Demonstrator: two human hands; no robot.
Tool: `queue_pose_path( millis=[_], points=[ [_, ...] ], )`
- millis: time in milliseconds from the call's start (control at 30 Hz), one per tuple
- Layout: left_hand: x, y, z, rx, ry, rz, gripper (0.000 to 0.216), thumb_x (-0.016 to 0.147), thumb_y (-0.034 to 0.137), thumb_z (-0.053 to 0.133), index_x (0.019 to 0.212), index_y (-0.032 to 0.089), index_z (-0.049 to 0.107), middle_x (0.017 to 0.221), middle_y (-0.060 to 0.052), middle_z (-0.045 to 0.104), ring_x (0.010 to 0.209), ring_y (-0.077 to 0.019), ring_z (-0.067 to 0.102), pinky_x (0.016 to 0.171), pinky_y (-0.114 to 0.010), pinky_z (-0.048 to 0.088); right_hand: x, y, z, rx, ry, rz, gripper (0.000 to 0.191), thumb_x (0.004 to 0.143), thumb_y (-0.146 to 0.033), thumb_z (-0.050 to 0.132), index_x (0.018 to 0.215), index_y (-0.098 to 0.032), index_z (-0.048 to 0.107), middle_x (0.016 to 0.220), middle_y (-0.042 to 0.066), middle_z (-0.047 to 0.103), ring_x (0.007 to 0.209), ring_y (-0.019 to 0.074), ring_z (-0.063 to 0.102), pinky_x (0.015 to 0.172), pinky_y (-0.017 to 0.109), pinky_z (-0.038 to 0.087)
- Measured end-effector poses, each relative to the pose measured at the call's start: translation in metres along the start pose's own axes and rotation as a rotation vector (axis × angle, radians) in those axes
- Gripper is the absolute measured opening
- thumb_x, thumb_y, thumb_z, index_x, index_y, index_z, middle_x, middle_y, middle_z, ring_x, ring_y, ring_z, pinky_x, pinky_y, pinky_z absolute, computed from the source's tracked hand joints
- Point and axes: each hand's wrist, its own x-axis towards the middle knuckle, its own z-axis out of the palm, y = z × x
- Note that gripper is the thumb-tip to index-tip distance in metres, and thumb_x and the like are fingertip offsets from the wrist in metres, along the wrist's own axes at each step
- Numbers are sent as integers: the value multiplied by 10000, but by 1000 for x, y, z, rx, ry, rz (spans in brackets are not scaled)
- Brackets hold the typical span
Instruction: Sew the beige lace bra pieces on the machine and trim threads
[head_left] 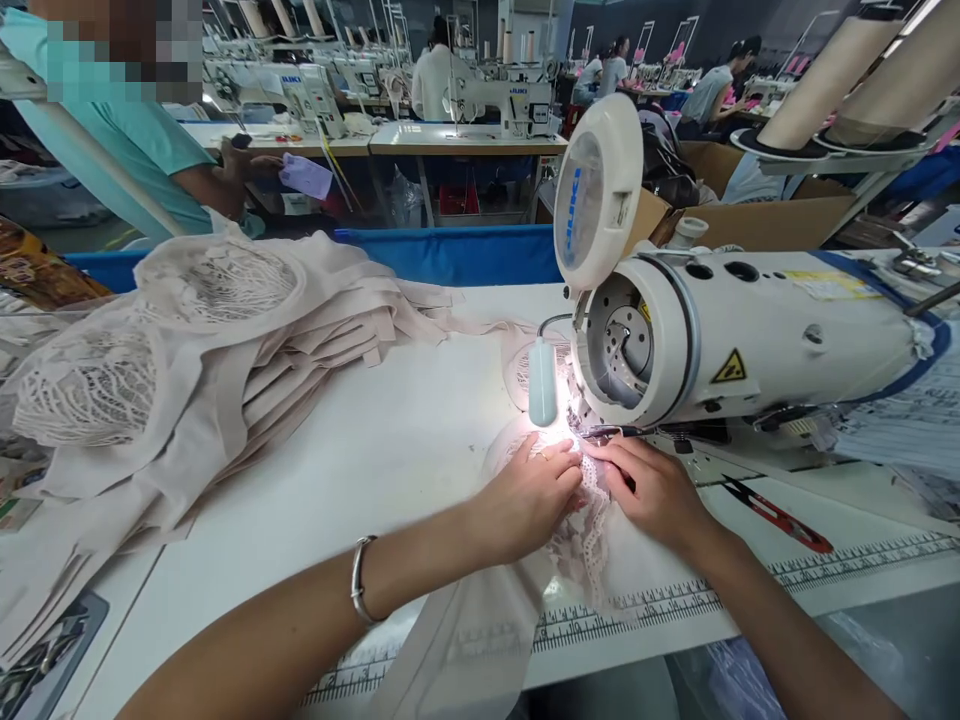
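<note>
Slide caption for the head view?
Left hand and right hand on pale lace fabric at a sewing machine, cover open.

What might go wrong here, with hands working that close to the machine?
The left hand and right hand are on the lace fabric, close to the sewing machine, so a fingertip might get hurt. The round cover stands open, so something loose might catch in the exposed mechanism. The red snips lie near the right forearm, which could brush them.
</note>
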Motion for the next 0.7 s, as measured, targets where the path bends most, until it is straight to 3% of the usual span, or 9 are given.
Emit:
queue_pose_path(
  millis=[133, 200, 367, 533, 700],
  points=[
    [2, 4, 2, -9, -24, -24, 427, 1011, 517, 470, 1152, 131, 586, 1115, -133, 680, 1171, -319, 592, 1065, -555, 416, 3, -1, -3, -124, 21, -92, 336, 922, -63, 441, 1035, -210, 721, 912, 38, 730, 800, 176, 663, 707, 297, 501],
    [1, 4, 3, 0, -34, -14, 502, 976, 574, 513, 1200, 131, 583, 1151, -142, 669, 1177, -333, 586, 1067, -570, 405, 5, -2, -5, -168, 27, -171, 364, 907, -12, 418, 1000, -200, 717, 996, 46, 752, 834, 187, 651, 737, 322, 470],
    [2, -3, 1, -2, -21, 19, 405, 1019, 502, 458, 1025, 142, 644, 1235, -159, 643, 1256, -335, 541, 1057, -537, 410, 5, -3, -7, -100, 23, -230, 405, 889, 52, 388, 957, -213, 687, 1065, 13, 778, 993, 194, 650, 856, 362, 399],
    [7, -16, -8, -33, -27, 34, 403, 1052, 443, 389, 925, 152, 639, 1029, -111, 671, 988, -251, 607, 963, -457, 451, 2, 0, -4, -59, 2, -217, 458, 864, 61, 381, 1062, -220, 682, 1068, 6, 783, 1001, 186, 656, 873, 369, 385],
    [10, -25, -11, -37, -31, 22, 371, 1059, 393, 384, 893, 163, 623, 1051, -115, 674, 954, -227, 594, 902, -402, 462, 3, 2, -2, -99, -24, -216, 451, 882, 46, 392, 1119, -213, 676, 1115, 15, 778, 1047, 201, 653, 929, 399, 368]
  ],
)
